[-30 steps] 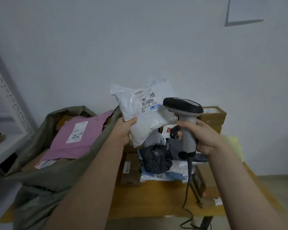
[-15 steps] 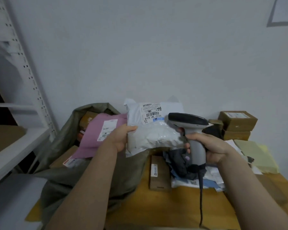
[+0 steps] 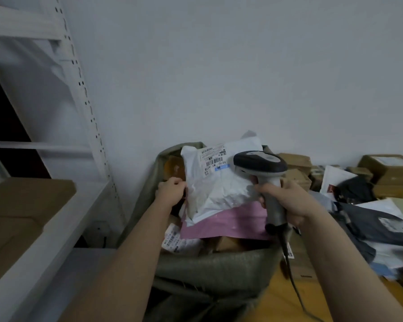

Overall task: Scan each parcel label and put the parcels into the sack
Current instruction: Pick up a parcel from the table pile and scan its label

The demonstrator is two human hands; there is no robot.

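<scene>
A white poly parcel (image 3: 215,189) with a barcode label lies over the open mouth of the grey-green sack (image 3: 209,263), on top of a pink parcel (image 3: 226,224). My left hand (image 3: 171,190) pinches the white parcel's left edge. My right hand (image 3: 286,201) grips the handle of a grey barcode scanner (image 3: 261,168), held upright beside the parcel's right side, its cable hanging down. More labelled parcels and boxes show inside the sack beneath.
Brown cardboard boxes (image 3: 386,168) and dark and white poly parcels (image 3: 370,219) pile on the wooden table (image 3: 279,296) to the right. A white metal shelf rack (image 3: 84,112) with cardboard boxes (image 3: 21,205) stands at the left, against the wall.
The white parcel has moved left from over the table and down onto the sack's contents. The scanner followed alongside it. The view has swung left toward the sack and shelf.
</scene>
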